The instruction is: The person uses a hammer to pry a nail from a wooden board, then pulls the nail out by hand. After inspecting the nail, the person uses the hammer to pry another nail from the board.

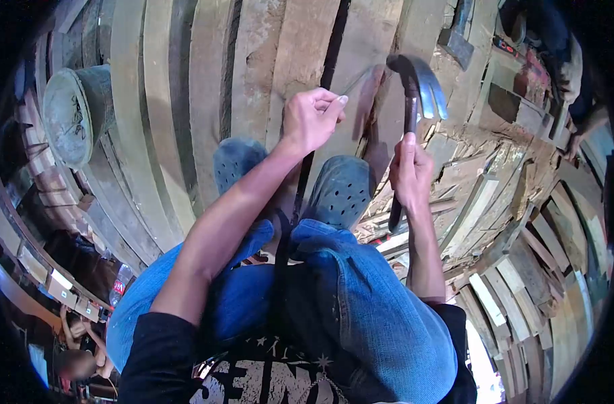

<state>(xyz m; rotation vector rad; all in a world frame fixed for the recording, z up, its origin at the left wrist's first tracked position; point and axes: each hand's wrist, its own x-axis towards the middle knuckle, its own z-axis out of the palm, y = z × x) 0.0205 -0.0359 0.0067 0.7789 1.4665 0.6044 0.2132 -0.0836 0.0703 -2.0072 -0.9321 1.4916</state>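
Note:
My right hand (412, 172) is wrapped round the dark handle of a claw hammer (410, 114), thumb laid along the shaft. The hammer is raised above the planks, its shiny split claw to the right and its dark striking face to the left. Left of it, my left hand (310, 120) is closed in a pinch on a thin nail (356, 82), which slants up and right from the fingertips. Whether the nail's far end touches the wood is hard to tell. Beneath both hands lies a floor of wooden planks (256, 67) with dark gaps.
A bucket (66, 118) with a pale rim stands at the left. At the upper right lies another hammer-like tool (456, 46). Stacked boards (502, 296) and wood scraps fill the right side. Another person's hand (571, 81) shows at the far right, and a person sits at the lower left.

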